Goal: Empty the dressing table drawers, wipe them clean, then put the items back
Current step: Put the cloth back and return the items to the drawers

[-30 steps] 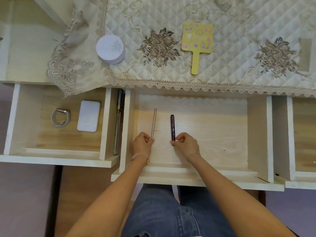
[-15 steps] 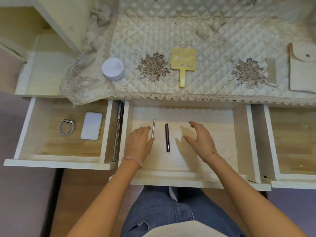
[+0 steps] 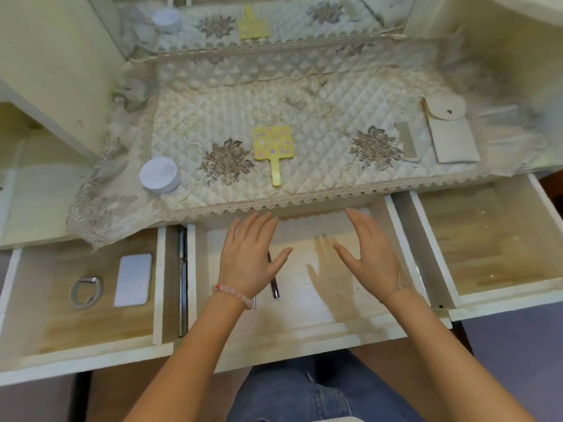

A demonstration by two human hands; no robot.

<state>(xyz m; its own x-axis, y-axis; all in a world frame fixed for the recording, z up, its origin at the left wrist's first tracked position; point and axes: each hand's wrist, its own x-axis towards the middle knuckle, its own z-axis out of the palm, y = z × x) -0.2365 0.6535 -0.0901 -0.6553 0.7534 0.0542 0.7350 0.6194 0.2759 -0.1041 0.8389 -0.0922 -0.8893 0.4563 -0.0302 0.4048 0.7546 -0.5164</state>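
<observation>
Both our hands, left hand (image 3: 248,263) and right hand (image 3: 370,257), are spread, grasping nothing; dark pen (image 3: 273,283) looks light, stiff, pinch mid-barrel with 2 fingers.

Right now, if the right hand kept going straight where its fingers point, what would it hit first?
Probably the lace edge of the tablecloth at the table's front. The right hand hovers open over the middle drawer, fingers aimed there. If it is lower than it looks, it would slide underneath instead.

Warm, even indoor light fills the frame, and the right hand (image 3: 370,257) casts a soft shadow on the middle drawer (image 3: 323,303) floor at centre. The right edge is smeared with motion blur, and straight lines bow towards the corners.
</observation>
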